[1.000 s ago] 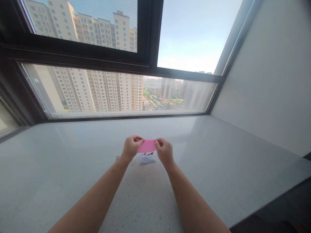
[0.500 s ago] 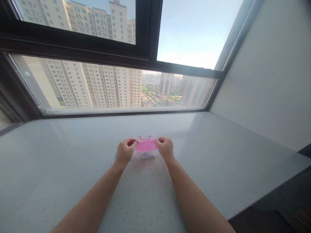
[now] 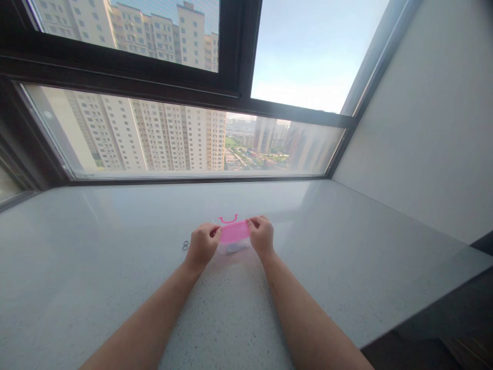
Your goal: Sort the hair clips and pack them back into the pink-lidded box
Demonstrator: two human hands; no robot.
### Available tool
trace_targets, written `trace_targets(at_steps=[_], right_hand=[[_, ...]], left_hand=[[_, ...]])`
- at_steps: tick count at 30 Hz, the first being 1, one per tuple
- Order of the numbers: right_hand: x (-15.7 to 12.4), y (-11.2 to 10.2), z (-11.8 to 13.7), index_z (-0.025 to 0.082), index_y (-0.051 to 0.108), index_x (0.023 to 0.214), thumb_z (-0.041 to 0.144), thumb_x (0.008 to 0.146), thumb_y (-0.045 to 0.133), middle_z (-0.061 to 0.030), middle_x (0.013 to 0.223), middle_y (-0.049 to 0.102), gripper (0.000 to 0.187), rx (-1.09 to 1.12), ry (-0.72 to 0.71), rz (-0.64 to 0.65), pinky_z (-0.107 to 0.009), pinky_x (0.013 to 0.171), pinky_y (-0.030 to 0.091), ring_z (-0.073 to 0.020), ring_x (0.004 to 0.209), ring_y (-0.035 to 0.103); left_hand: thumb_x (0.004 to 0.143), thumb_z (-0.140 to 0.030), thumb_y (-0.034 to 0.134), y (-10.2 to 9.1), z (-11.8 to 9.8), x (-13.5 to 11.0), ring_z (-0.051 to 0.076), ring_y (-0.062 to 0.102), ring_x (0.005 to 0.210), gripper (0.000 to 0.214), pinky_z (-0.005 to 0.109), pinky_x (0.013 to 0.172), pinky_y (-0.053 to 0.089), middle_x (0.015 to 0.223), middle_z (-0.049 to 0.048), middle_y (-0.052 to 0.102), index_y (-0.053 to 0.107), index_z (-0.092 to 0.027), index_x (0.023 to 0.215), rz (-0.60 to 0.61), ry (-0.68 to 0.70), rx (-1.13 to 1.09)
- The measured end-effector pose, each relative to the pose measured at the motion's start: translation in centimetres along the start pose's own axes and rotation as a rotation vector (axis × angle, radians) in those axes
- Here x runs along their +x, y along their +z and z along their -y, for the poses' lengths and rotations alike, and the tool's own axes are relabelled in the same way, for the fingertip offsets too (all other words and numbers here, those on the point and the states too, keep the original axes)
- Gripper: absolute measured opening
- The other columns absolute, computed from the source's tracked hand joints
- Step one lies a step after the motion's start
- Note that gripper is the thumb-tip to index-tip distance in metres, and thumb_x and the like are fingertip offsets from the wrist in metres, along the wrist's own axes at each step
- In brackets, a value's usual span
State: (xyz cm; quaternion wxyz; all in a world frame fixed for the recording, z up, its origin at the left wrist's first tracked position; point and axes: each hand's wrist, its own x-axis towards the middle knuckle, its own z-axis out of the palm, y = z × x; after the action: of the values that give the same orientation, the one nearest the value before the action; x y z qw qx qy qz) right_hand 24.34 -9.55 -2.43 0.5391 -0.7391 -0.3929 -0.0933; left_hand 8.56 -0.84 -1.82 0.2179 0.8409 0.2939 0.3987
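Observation:
A pink lid (image 3: 234,232) lies over a small clear plastic box (image 3: 233,248), with something I cannot make out inside the box. My left hand (image 3: 204,244) pinches the lid's left end between thumb and fingers. At the lid's right end, my right hand (image 3: 262,235) is closed on it the same way. Just beyond the lid lies a curved pink handle (image 3: 228,219); whether it is attached to the box is unclear. To the left of my left hand, a small pair of dark rings (image 3: 185,245) rests on the countertop.
The pale speckled countertop (image 3: 227,313) runs back to a dark-framed window (image 3: 200,179). A white wall (image 3: 423,128) bounds it on the right. The counter's edge slopes away at the lower right, above a dark area.
The lid now tilts, its left end slightly lower. My left hand has shifted a little right and down, uncovering the dark rings. My right hand stays nearly in place, gripping the lid.

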Motion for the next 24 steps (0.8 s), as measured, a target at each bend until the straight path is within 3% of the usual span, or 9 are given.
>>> trace_targets(at_steps=[24], right_hand=[[-0.01,0.92,-0.88,0.014,0.063,0.060,0.032,0.072,0.051,-0.0028,0.061,0.058,0.024,0.102,0.118,-0.049,-0.025,0.057,0.036,-0.0152,0.057,0.051]], left_hand=[[0.083,-0.027,0.042,0.65,0.10,-0.19,0.015,0.057,0.068,0.022,0.025,0.060,0.043,0.076,0.0039,0.062,0.061,-0.017,0.088,0.018,0.058,-0.045]])
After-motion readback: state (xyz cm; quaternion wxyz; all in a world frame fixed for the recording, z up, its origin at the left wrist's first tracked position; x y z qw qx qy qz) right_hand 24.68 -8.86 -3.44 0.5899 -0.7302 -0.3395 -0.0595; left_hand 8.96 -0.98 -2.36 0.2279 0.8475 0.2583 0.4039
